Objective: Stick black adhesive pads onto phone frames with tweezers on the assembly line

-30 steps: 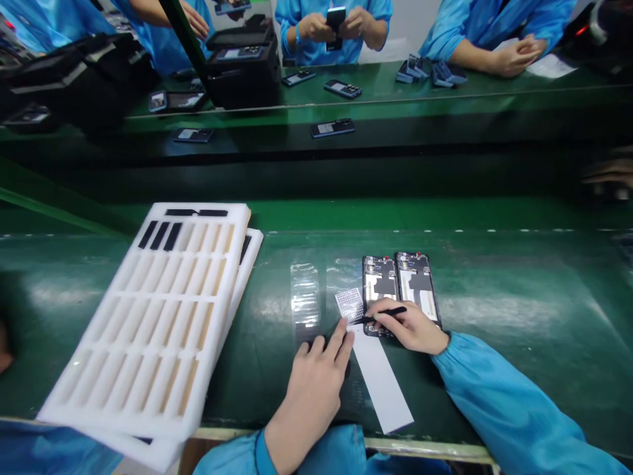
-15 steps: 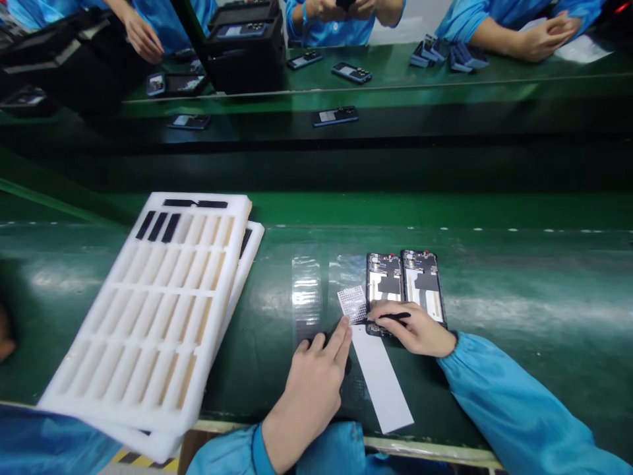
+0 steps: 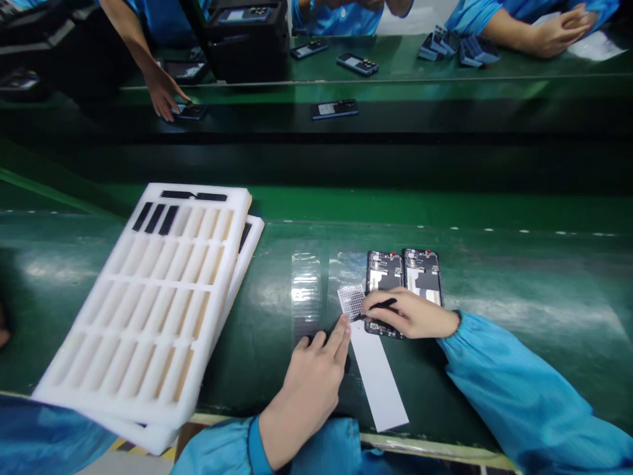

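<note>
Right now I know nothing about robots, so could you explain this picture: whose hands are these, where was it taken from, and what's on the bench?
There's no robot here: these are a person's bare hands, seen by a camera worn on that person's head, looking forward and down. The left hand rests its index fingertip at the lower edge of a dotted sheet. The right hand holds a slim black tool, perhaps tweezers; its tip is hidden. Two opened smartphones lie side by side on the green workbench, near a white paper strip. To the left is a white foam tray. At the far side, a co-worker's hand reaches a phone.
</note>
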`<move>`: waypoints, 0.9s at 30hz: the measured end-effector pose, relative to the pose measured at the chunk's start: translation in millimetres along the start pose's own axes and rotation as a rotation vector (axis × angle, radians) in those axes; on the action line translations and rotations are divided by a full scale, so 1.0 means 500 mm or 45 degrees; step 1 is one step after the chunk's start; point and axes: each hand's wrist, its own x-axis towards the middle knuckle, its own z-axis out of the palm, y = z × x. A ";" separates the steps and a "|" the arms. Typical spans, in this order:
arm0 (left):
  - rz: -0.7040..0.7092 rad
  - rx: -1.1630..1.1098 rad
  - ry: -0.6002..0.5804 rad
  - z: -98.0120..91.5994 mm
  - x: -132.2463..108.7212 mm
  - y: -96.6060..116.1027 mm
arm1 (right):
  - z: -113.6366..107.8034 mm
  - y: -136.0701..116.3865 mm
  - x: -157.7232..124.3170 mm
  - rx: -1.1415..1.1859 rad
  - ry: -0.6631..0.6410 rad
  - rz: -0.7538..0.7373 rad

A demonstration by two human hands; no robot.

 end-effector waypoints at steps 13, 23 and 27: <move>0.037 0.094 0.055 0.020 0.002 -0.004 | 0.017 0.017 0.003 0.141 0.119 -0.009; -0.110 -0.578 0.687 0.055 -0.034 -0.012 | -0.042 0.109 -0.024 0.405 1.173 0.334; -0.660 -1.559 0.409 0.033 -0.016 -0.009 | -0.047 0.124 -0.013 0.526 1.168 0.392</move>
